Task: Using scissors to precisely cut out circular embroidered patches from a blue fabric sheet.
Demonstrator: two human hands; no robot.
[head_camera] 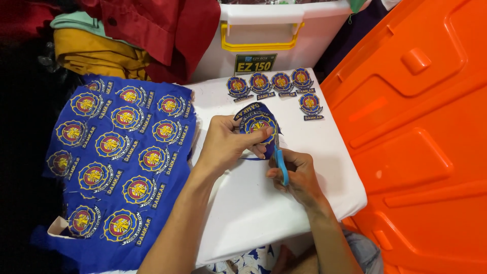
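White cloth covers the small work surface (pixel 284 203), hemmed in by an orange moulded plastic panel (pixel 421 127) and a white lidded bin (pixel 274 40). Above its middle, the left hand (pixel 228 144) pinches a round embroidered blue patch (pixel 259 122). Touching the patch's lower edge, blue-handled scissors (pixel 279 161) sit gripped in the right hand (pixel 299 177). Five cut patches (pixel 276 83) lie near the bin; a blue sheet of uncut patches (pixel 116 157) drapes left.

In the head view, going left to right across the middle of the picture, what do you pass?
Blue sheet of uncut embroidered badges → left hand holding a single blue badge → right hand working blue-handled scissors → bare edge of the white work surface → large orange plastic panel.
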